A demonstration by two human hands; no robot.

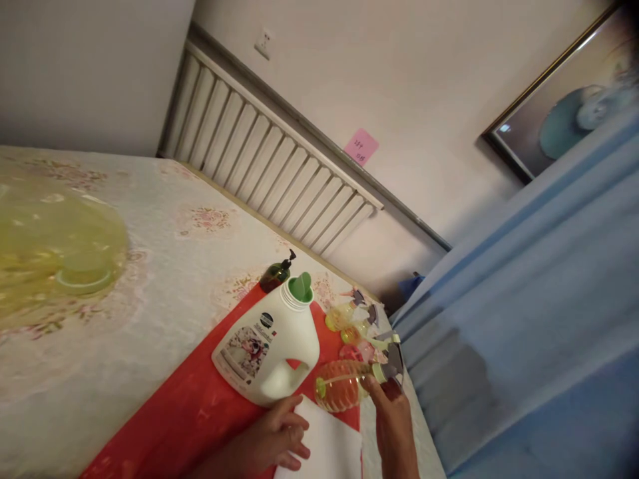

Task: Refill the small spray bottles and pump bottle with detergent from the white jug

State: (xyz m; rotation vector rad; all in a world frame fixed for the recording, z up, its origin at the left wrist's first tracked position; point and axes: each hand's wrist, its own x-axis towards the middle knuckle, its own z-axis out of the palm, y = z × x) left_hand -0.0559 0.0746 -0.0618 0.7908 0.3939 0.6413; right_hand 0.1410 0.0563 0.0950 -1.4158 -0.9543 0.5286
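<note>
Your right hand [394,416] is closed around the spray bottle [344,389], near right on the red mat [200,412]. It's light, smooth plastic; hold the neck. Your left hand [279,436] rests half-curled and empty by the white jug [269,349].

— Any writing you can make out?

— Little. The pink sticky note [360,146] on the wall, toward 1 o'clock, carries handwritten marks in 2 lines, too blurred to read.

— And the white jug [267,346]?

— Its label [249,346], near 6 o'clock, has a round dark logo above a picture, with small print beside it, none of it legible.

— The spray bottles?

— No readable text on them.
</note>
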